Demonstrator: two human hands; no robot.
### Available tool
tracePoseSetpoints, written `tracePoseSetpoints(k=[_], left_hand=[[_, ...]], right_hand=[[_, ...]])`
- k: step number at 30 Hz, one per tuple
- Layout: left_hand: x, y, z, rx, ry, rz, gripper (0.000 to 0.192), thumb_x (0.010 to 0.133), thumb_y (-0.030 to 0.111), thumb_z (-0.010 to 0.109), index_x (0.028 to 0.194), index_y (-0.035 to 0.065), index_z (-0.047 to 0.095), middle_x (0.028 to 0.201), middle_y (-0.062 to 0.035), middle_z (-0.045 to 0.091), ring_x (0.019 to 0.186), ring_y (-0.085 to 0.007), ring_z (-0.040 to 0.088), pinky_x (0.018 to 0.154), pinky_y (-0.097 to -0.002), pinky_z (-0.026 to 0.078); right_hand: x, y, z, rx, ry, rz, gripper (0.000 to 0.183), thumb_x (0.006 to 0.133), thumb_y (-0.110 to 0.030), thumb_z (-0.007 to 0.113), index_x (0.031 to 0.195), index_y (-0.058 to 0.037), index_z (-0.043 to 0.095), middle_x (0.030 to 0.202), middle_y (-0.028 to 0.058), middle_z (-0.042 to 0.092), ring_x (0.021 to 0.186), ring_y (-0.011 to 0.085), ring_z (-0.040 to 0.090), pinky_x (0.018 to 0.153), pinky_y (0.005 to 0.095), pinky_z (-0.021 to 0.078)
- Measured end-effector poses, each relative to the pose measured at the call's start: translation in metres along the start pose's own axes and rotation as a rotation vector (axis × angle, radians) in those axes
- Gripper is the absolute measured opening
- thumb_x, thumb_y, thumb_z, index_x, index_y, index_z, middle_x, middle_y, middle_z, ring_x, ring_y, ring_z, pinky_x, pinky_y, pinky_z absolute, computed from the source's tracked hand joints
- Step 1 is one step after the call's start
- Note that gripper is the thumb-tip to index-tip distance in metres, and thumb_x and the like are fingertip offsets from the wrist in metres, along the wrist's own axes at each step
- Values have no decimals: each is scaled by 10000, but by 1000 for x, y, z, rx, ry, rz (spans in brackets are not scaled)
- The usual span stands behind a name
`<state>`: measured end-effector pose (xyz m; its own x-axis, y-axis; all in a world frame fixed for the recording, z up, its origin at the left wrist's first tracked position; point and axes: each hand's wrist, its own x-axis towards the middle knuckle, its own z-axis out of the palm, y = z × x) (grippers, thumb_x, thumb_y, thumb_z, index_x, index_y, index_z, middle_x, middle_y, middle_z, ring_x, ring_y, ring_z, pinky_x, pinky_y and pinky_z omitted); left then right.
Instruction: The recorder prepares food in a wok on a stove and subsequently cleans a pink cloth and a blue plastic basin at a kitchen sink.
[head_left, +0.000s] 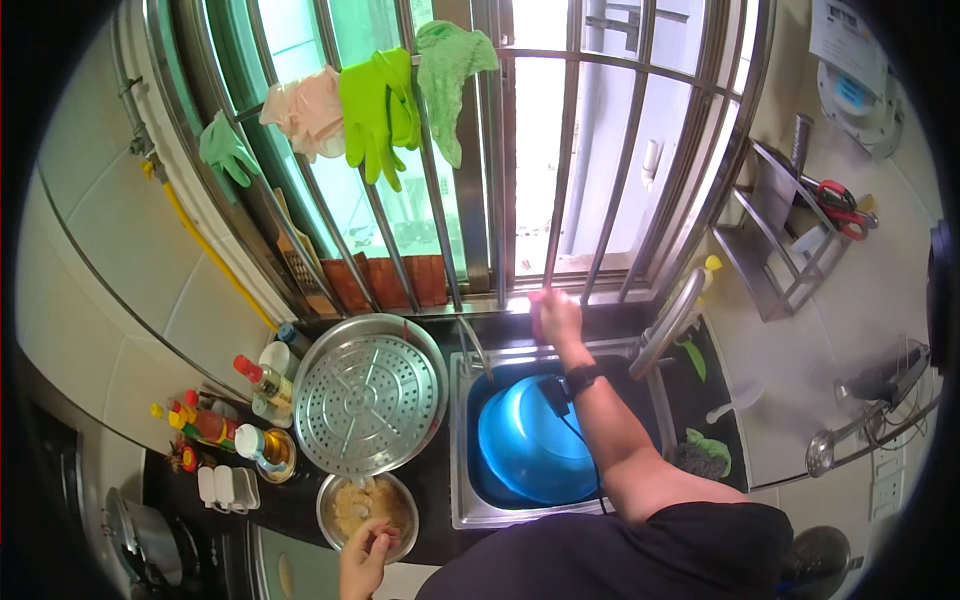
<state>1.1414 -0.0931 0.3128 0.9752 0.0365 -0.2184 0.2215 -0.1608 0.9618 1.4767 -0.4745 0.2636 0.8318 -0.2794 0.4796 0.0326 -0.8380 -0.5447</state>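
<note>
My right hand (561, 322) reaches over the sink to the foot of the window bars, closed on a pink cloth (536, 315) that is mostly hidden and blurred. A dark band with a small black device hangs at that wrist. Below the forearm, a blue plastic basin (525, 442) sits in the stainless steel sink (461, 517). My left hand (369, 551) is at the near rim of a steel bowl (411, 510) with a pale yellow-brown food and a spoon in it. Its fingers are curled; whether they hold anything cannot be made out.
A perforated steamer tray (367, 405) rests in a large steel pan left of the sink. Sauce bottles (206, 424) stand beyond it. The curved faucet (667, 322) rises at the sink's right. Rubber gloves (379, 112) hang on the window bars, and a knife rack (780, 232) is on the right wall.
</note>
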Motion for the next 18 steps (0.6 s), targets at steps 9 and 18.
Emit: tracePoseSetpoints(k=[9,18], left_hand=[[-20,14,-1,16,54,-13,347,918,217,558,1163,-27,524,966,-140,629,831,-198,627,772,-311,491],[-16,13,-4,50,67,-46,313,930,181,530,1169,-20,518,975,-136,626,843,-192,623,773,-299,488]], right_hand=[[184,-190,-97,632,635,-313,503,824,-236,599,1227,41,484,1015,221,615,953,386,580,850,402,451],[132,-116,23,420,395,-125,489,751,-126,571,1215,10,500,1151,193,565,1049,387,512,918,471,389]])
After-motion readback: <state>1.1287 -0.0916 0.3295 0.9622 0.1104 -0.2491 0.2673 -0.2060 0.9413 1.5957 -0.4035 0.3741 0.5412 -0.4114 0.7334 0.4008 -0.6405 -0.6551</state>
